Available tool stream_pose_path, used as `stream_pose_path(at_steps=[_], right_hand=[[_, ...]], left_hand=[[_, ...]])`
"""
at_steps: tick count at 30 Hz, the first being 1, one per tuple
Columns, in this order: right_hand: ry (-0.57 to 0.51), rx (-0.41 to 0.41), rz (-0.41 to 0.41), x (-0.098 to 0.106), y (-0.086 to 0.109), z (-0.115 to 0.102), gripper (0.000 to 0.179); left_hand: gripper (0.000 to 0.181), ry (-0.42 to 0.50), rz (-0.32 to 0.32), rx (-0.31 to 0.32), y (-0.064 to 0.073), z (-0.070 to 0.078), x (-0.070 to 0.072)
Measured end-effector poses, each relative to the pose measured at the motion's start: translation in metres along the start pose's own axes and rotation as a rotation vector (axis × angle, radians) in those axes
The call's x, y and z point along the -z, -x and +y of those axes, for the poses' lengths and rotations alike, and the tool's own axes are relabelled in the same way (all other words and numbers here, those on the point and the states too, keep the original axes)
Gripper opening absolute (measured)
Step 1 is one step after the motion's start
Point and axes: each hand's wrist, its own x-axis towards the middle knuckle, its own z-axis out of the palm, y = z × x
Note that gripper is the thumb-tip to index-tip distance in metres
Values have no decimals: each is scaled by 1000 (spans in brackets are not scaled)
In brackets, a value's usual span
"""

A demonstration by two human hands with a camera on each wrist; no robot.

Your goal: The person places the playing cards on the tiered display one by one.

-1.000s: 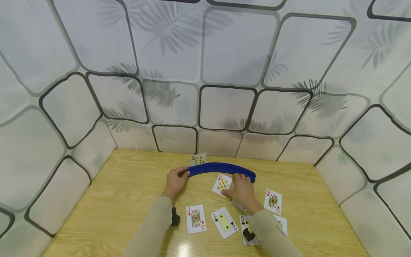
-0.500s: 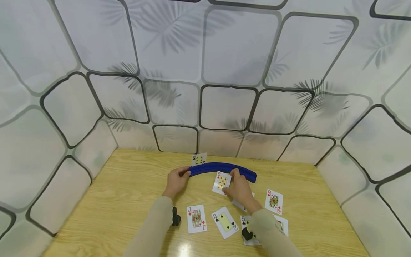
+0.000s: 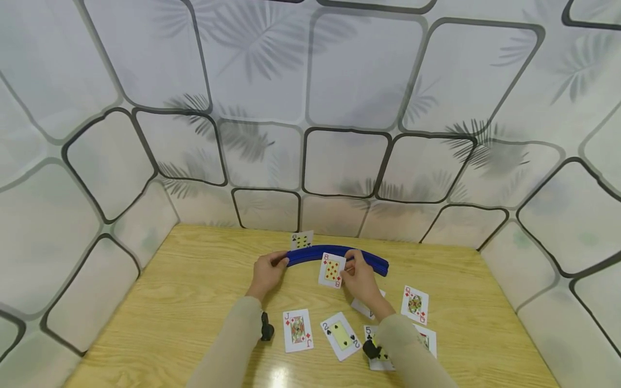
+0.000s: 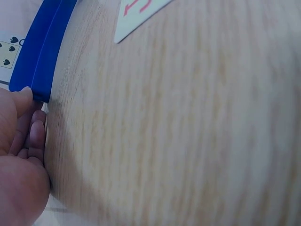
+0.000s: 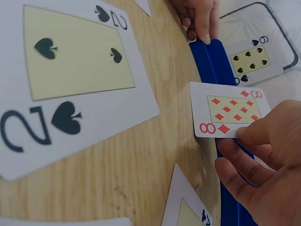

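Note:
A curved blue card holder (image 3: 310, 252) lies toward the back of the table. My left hand (image 3: 268, 272) grips its left end, the thumb on top in the left wrist view. The six of spades (image 5: 251, 61) stands upright in the holder near that end. My right hand (image 3: 363, 281) pinches the eight of diamonds (image 3: 331, 269) by its right edge, between thumb and fingers. This card is raised and tilted face up, overlapping the front of the holder's middle in the head view. Its lower edge hangs close by the holder in the right wrist view.
On the wooden table (image 3: 194, 302) lie the jack of diamonds (image 3: 297, 335), two of spades (image 3: 340, 336) and queen of diamonds (image 3: 414, 305). The five of clubs (image 3: 380, 365), a club card (image 3: 361, 308) and another card (image 3: 430, 338) are partly hidden by my right arm. Patterned walls enclose the table.
My right hand has lifted the eight of diamonds and brought it slightly left, up toward the blue holder, tilting it more upright. The left hand keeps its grip on the holder's end.

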Motion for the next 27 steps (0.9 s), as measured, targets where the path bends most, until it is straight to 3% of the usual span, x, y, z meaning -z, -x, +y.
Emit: stream_pose_path(at_steps=[6,11,15,27], right_hand=[[-49,-56,-12,2,-4,-5,44],[-10,-83,-18,5,-7,-10,27],[7,-80,-34,6,-10,-13,20],[-31,-50,-39,5,-20,-18,25]], left_hand=[[28,2,-4,14,-1,-1,-2],[27,-9,1,0,-1,-1,-3],[27,-7,5,-2,0,0,-2],[27,-1,1,13,0,0,-1]])
